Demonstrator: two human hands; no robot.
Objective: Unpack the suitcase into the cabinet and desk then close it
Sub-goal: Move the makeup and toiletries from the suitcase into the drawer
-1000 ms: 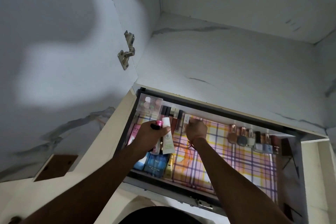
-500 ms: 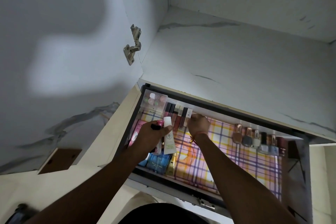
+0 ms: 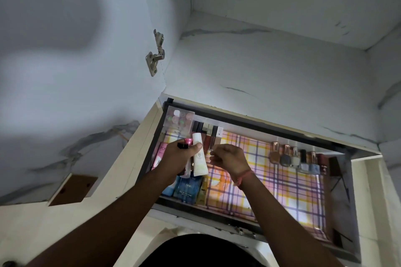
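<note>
The drawer (image 3: 256, 124) stands pulled out, lined with plaid paper (image 3: 282, 180). My left hand (image 3: 180, 158) grips a white tube (image 3: 199, 158) together with a pink-capped item (image 3: 188, 141) and a black one (image 3: 182, 145), over the drawer's left part. My right hand (image 3: 227, 157) hovers just right of the tube with its fingers curled and nothing in them. Its fingertips are close to the lower ends of a row of lip gloss tubes (image 3: 208, 134) lying along the back edge.
A clear palette case (image 3: 180, 120) sits in the back left corner. Blue perfume boxes (image 3: 184, 188) lie at the front left, and a pink box (image 3: 159, 155) by the left wall. Several nail polish bottles (image 3: 295, 157) line the back right. An open cabinet door with a hinge (image 3: 155, 56) is at the left.
My right hand has let go of the white-capped gloss in the back row and drawn back toward me. My left hand keeps holding its items.
</note>
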